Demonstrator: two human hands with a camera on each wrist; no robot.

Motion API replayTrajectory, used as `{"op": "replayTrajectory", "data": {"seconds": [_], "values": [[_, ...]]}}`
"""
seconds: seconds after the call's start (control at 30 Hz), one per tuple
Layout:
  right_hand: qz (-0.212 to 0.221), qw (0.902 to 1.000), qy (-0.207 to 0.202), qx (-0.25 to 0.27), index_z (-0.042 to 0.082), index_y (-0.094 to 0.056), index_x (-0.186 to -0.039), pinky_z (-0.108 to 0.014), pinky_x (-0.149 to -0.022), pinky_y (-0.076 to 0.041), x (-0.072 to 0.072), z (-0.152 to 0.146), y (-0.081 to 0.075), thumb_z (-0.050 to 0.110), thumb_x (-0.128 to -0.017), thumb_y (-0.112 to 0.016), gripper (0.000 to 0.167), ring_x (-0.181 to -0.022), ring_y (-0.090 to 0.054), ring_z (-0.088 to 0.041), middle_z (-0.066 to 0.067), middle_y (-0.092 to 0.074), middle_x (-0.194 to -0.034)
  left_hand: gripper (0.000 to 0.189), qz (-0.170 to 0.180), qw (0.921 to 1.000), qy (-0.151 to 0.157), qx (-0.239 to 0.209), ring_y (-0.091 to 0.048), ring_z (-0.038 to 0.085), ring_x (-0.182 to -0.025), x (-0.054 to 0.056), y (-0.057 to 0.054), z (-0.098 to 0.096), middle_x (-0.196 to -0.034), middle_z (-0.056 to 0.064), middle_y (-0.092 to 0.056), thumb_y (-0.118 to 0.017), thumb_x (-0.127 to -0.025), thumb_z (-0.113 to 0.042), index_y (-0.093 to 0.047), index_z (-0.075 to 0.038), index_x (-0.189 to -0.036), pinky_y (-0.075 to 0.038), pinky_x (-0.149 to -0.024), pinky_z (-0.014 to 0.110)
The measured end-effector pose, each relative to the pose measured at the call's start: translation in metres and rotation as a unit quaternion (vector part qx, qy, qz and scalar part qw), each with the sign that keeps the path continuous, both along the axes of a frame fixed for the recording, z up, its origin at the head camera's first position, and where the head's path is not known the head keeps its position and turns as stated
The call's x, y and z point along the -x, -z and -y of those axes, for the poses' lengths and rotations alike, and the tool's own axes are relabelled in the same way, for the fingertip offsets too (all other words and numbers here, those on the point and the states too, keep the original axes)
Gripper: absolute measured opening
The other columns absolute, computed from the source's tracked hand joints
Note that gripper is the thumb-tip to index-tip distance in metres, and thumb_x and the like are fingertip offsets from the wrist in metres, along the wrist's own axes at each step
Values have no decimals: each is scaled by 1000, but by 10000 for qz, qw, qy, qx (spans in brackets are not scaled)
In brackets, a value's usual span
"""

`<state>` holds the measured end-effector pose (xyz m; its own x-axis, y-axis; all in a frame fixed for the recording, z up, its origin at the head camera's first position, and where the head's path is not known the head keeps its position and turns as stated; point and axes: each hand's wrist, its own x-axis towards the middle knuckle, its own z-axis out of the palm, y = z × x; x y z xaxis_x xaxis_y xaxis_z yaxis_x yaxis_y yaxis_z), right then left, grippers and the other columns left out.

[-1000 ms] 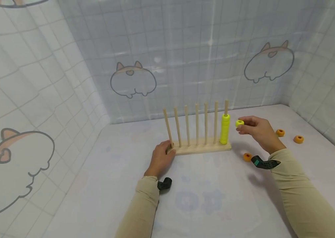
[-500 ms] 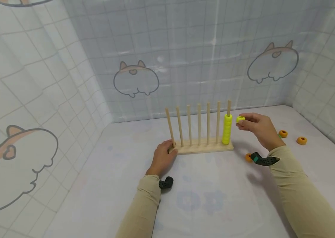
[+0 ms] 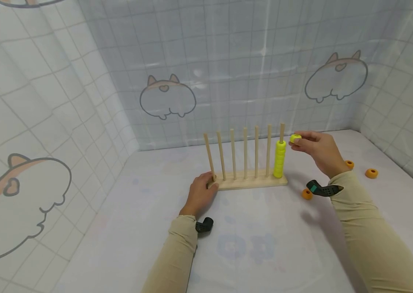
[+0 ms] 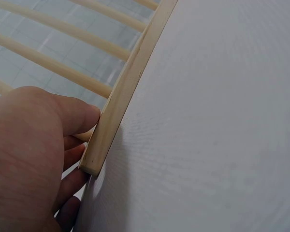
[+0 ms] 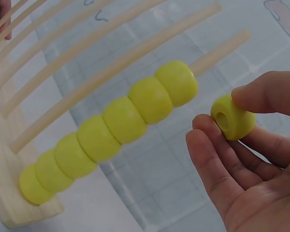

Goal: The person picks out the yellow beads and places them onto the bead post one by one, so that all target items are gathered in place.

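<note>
A wooden peg rack (image 3: 244, 183) stands on the table with a row of upright pegs. Its rightmost peg (image 3: 282, 132) carries a stack of yellow beads (image 3: 279, 158), and the peg's top sticks out above them. My left hand (image 3: 201, 193) grips the left end of the base; in the left wrist view the thumb lies on the base's edge (image 4: 121, 96). Between thumb and fingers my right hand (image 3: 320, 150) pinches a loose yellow bead (image 5: 233, 117). That bead is beside the peg, just right of the stack's top and apart from it, with its hole showing.
Orange beads lie on the table at right: one (image 3: 307, 194) near the rack's right end, another (image 3: 372, 173) farther right, and a third (image 3: 349, 164) partly behind the right hand. A patterned sheet (image 3: 228, 69) hangs behind the rack.
My right hand has raised the yellow bead, from below the stack's top to slightly above it. The left hand keeps its hold on the base. The head view has shifted slightly.
</note>
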<state>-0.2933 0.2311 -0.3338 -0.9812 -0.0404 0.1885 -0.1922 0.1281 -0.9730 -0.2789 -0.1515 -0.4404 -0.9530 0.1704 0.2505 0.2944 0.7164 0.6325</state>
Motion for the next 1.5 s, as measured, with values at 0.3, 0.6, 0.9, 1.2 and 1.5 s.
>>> {"op": "replayTrajectory", "data": {"seconds": [0.3, 0.6, 0.9, 1.2, 1.5], "values": [[-442, 9987, -57, 253, -10, -53, -136, -21, -90, -53, -2, 5, -18, 24, -96, -69, 55, -99, -70, -14, -11, -64, -118, 36, -65, 9999, 70, -56, -47, 35, -132, 0, -1, 0, -145, 12, -54, -63, -97, -21, -66, -3, -129, -38, -109, 50], [-616, 9965, -174, 545, -10, -55, -133, -23, -89, -54, 0, 10, -29, 20, -96, -70, 50, -100, -69, -20, -10, -64, -115, 37, -18, 10000, 40, -16, -46, 34, -134, 1, 1, 1, -146, 11, -53, -63, -97, -22, -66, -4, -129, -37, -110, 49], [-741, 9962, -123, 451, -9, -56, -133, -21, -89, -53, 1, 12, -36, 20, -96, -70, 49, -101, -69, -21, -11, -64, -116, 35, 10, 10000, 8, -33, -47, 33, -133, 1, 2, 1, -145, 9, -54, -63, -97, -22, -67, -5, -127, -38, -109, 48], [-787, 9944, -254, 657, -10, -54, -134, -22, -89, -53, 1, 12, -45, 16, -96, -70, 50, -100, -70, -20, -11, -64, -117, 38, -56, 10000, 19, 0, -48, 33, -133, 2, 0, -1, -144, 11, -54, -63, -97, -21, -65, -3, -130, -38, -110, 48], [-866, 9870, -434, 1284, -14, -57, -128, -28, -87, -55, 3, 19, -48, 9, -92, -73, 45, -94, -72, -23, -12, -68, -108, 37, -47, 10000, 42, 36, -48, 34, -132, 2, 1, 1, -144, 11, -54, -63, -97, -21, -66, -4, -130, -38, -110, 49]]}}
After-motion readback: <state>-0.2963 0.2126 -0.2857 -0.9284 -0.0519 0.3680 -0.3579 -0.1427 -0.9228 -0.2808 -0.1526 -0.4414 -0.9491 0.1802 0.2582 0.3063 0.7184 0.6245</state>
